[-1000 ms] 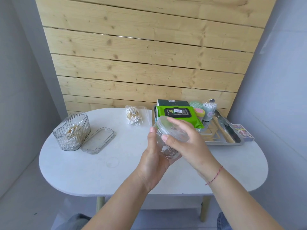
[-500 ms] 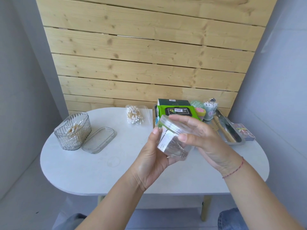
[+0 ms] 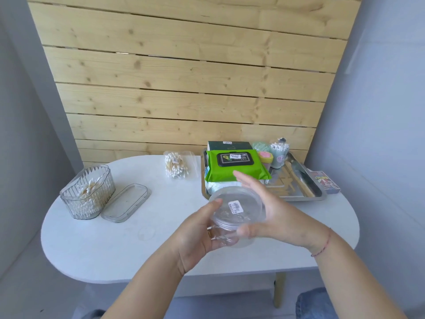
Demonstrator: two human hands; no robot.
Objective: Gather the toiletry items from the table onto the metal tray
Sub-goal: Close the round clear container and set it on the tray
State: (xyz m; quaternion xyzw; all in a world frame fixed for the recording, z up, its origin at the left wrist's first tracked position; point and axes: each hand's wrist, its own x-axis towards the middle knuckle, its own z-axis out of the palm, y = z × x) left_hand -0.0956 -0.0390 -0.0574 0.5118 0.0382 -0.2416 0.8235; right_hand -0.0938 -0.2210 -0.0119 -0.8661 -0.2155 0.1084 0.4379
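Observation:
I hold a clear round plastic jar [image 3: 236,215] with a small white sticker on its lid above the white table [image 3: 115,245]. My left hand [image 3: 200,236] grips the jar's body from below and the left. My right hand [image 3: 273,212] wraps the lid's right rim, fingers spread. Behind them the metal tray [image 3: 299,196] carries a green wipes pack [image 3: 236,166], a dark green box [image 3: 227,145], a pink item and a cup of cotton swabs [image 3: 279,153]. A bag of cotton swabs [image 3: 176,165] lies on the table left of the tray.
A ribbed clear container of cotton swabs [image 3: 88,192] stands at the table's left end, its clear lid [image 3: 126,202] lying beside it. A small colourful box [image 3: 324,181] sits right of the tray. A wooden plank wall backs the table.
The jar has turned from tilted sideways to lid-up facing me. My right hand has shifted from the top of the lid to its right rim. Both hands have stayed on the jar.

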